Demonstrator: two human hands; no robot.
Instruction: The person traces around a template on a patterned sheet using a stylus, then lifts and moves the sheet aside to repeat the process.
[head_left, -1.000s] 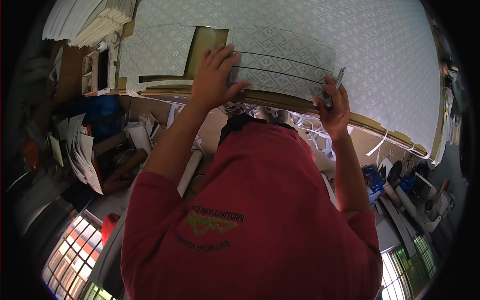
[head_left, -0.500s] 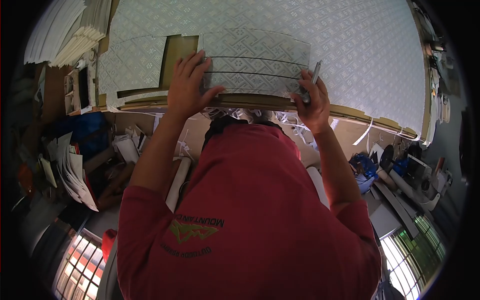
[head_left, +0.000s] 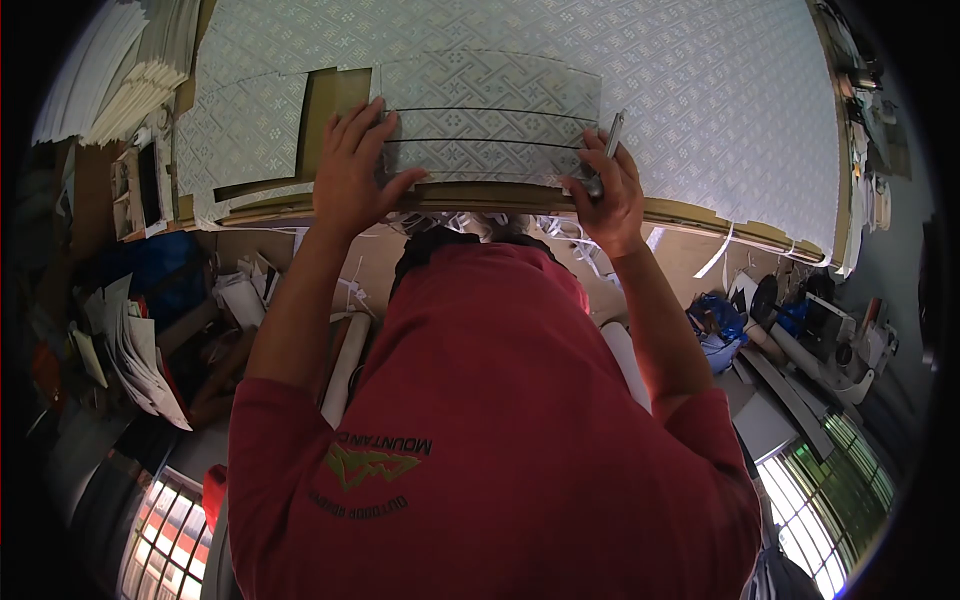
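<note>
Patterned pale sheet material (head_left: 700, 110) covers a board on the table. Over it, near the front edge, lies a clear ruler-like plate (head_left: 490, 125) with two dark lines running along it. My left hand (head_left: 352, 170) rests with its fingers spread at the plate's left end, beside a gap that bares the brown board (head_left: 330, 115). At the plate's right end, my right hand (head_left: 612, 190) is curled round a slim silvery cutter (head_left: 614, 135) that points up and away. Its fingertips are at the plate's edge.
Stacked pale sheets (head_left: 130, 75) stand at the back left. Below the table's front edge (head_left: 670, 210) are scraps and strips. A pile of papers (head_left: 140, 350) leans at the left; a blue bag (head_left: 718, 325) and rolls lie at the right.
The whole view has shifted, so the table and both hands appear slightly further left. Relative to the plate, neither hand has clearly moved.
</note>
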